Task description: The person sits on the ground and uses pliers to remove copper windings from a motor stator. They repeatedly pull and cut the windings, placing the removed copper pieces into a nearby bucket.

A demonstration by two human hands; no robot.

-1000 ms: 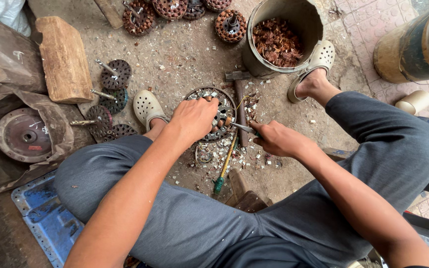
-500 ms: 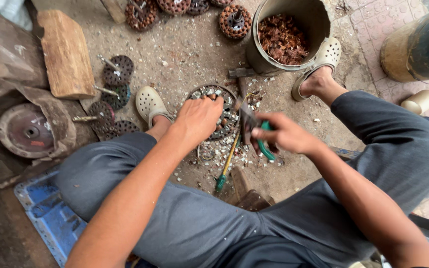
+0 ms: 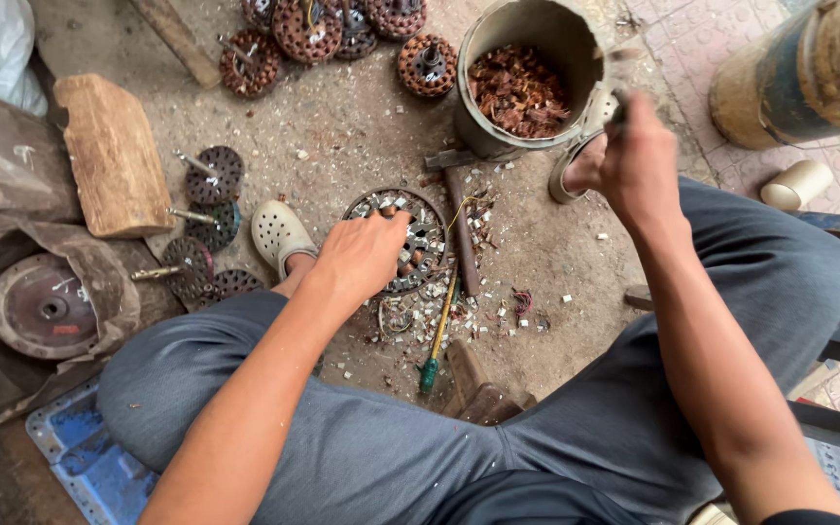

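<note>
Round slotted stator (image 3: 410,238), copper-stuffed, under left hand (image 3: 362,255), scrap-littered ground.

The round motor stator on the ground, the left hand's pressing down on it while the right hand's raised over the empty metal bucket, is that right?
Not quite: the metal bucket isn't empty. The head view shows it holding a heap of reddish-brown scrap wire. The rest stands: the left hand rests on the round stator, and the right hand is raised by the bucket.
</note>
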